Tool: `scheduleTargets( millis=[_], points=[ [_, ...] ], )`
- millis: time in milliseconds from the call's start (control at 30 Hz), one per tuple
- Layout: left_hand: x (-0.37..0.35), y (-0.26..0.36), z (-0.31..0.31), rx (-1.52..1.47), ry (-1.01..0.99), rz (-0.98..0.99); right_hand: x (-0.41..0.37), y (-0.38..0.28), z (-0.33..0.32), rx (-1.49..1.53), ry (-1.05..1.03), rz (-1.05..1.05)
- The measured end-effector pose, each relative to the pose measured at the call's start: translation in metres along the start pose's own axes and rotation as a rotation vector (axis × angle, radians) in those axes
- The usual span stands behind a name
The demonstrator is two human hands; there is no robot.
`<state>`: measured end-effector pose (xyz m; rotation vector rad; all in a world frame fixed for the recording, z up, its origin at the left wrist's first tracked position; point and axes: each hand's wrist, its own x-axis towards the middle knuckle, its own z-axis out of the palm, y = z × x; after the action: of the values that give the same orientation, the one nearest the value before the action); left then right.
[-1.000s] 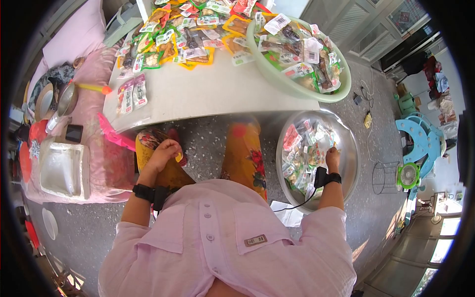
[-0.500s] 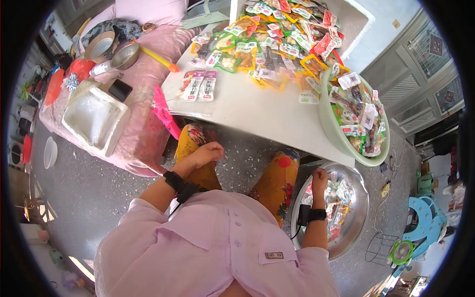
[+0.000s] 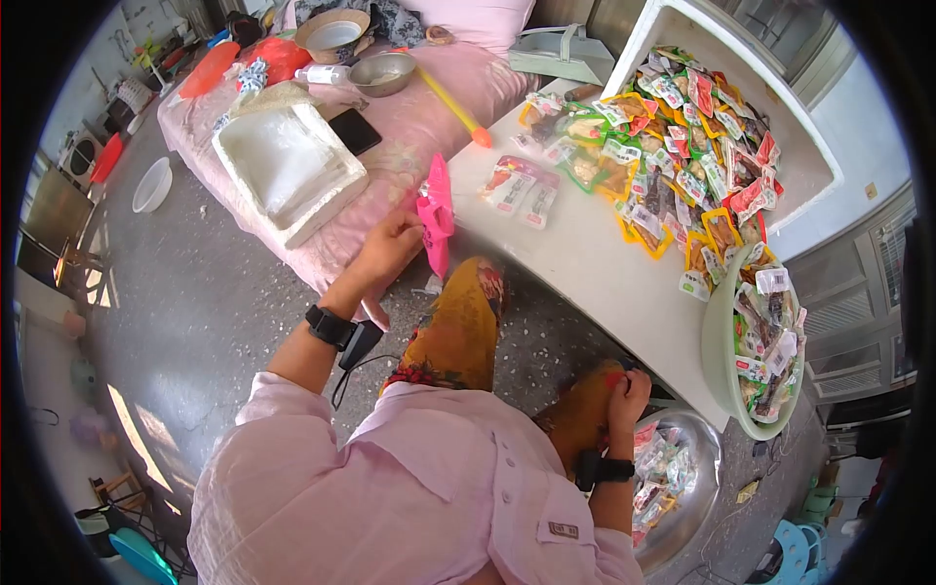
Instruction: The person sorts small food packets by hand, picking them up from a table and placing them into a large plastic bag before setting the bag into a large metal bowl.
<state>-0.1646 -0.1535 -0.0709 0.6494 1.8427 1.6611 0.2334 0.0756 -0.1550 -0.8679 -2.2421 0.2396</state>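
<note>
My left hand (image 3: 390, 244) reaches out to a bright pink plastic piece (image 3: 436, 210) that hangs at the corner of the white table (image 3: 585, 258), and its fingers close on its edge. My right hand (image 3: 629, 390) is curled against my right knee, just above a metal basin (image 3: 697, 502) of snack packets on the floor. I see nothing in that hand. A heap of colourful snack packets (image 3: 682, 166) covers the far part of the table. Two red-and-white packets (image 3: 522, 185) lie apart near the corner.
A green basin (image 3: 721, 331) full of packets sits on the table's right end. On the pink-covered bench (image 3: 400, 146) to the left are a white foam box (image 3: 283, 161), a black phone (image 3: 354, 130), a metal bowl (image 3: 382, 70) and a yellow stick (image 3: 453, 105). A white bowl (image 3: 153, 185) is on the floor.
My left hand left my knee and moved up to the pink plastic piece. My right hand came out of the metal basin to my right knee. My view swung left.
</note>
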Motion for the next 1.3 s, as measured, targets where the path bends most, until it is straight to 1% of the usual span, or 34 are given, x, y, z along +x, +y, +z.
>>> scheduleTargets(
  millis=[33, 67, 100, 133, 200, 267, 300, 333, 367, 467, 500, 600, 633, 733, 833, 933, 1033, 1133, 1167, 1233, 1267, 1300],
  points=[
    [0.009, -0.001, -0.029, 0.469, 0.178, 0.254, 0.000, 0.002, 0.002, 0.001, -0.004, -0.005],
    [0.014, 0.005, -0.051, 0.717, 0.378, 0.379, -0.001, 0.004, 0.002, -0.002, -0.008, -0.008],
    [0.022, 0.006, -0.077, 0.872, 0.524, 0.523, -0.001, 0.004, 0.001, -0.011, -0.007, -0.003],
    [0.030, 0.005, -0.106, 1.010, 0.617, 0.589, -0.001, 0.002, 0.001, -0.022, -0.006, 0.002],
    [0.044, -0.006, -0.161, 1.191, 0.781, 0.555, -0.001, 0.002, 0.002, -0.033, -0.008, 0.018],
    [0.050, -0.021, -0.201, 1.317, 0.826, 0.304, -0.001, 0.004, 0.004, -0.037, -0.015, 0.044],
    [0.056, -0.042, -0.230, 1.352, 0.717, 0.185, -0.001, 0.003, 0.004, -0.036, -0.013, 0.051],
    [0.054, -0.040, -0.231, 1.384, 0.607, 0.066, 0.000, 0.002, 0.004, -0.034, -0.012, 0.057],
    [0.052, -0.037, -0.233, 1.434, 0.421, -0.093, 0.001, 0.000, 0.005, -0.031, -0.010, 0.064],
    [0.057, -0.042, -0.234, 1.313, 0.491, 0.048, 0.003, -0.004, 0.005, -0.015, -0.018, 0.084],
    [0.058, -0.041, -0.232, 1.375, 0.487, 0.117, 0.003, -0.004, 0.005, -0.022, -0.013, 0.077],
    [0.061, -0.038, -0.236, 1.484, 0.481, 0.096, 0.002, -0.002, 0.008, -0.028, -0.006, 0.067],
    [0.060, -0.037, -0.235, 1.451, 0.580, 0.149, 0.001, -0.001, 0.008, -0.021, -0.005, 0.070],
    [0.053, -0.011, -0.224, 1.408, 0.675, 0.081, 0.003, -0.001, 0.008, -0.019, -0.008, 0.075],
    [0.048, 0.008, -0.210, 1.389, 0.701, -0.017, 0.002, -0.002, 0.008, -0.025, 0.003, 0.065],
    [0.045, 0.014, -0.201, 1.409, 0.620, -0.033, 0.003, -0.003, 0.007, -0.036, 0.000, 0.062],
    [0.045, 0.012, -0.195, 1.375, 0.679, 0.056, 0.002, -0.002, 0.006, -0.025, -0.002, 0.082],
    [0.047, 0.033, -0.182, 1.275, 0.832, 0.155, 0.001, -0.003, 0.005, 0.006, 0.010, 0.095],
    [0.047, 0.039, -0.181, 1.273, 0.870, 0.273, 0.001, -0.003, 0.005, 0.017, 0.013, 0.096],
    [0.051, 0.055, -0.172, 1.226, 0.872, 0.430, 0.002, -0.004, 0.003, 0.000, 0.009, 0.079],
    [0.051, 0.065, -0.164, 1.199, 0.876, 0.507, 0.003, -0.005, 0.003, -0.007, 0.008, 0.066],
    [0.047, 0.078, -0.144, 1.187, 0.857, 0.603, 0.003, -0.005, 0.003, 0.000, 0.011, 0.064]
  ],
)
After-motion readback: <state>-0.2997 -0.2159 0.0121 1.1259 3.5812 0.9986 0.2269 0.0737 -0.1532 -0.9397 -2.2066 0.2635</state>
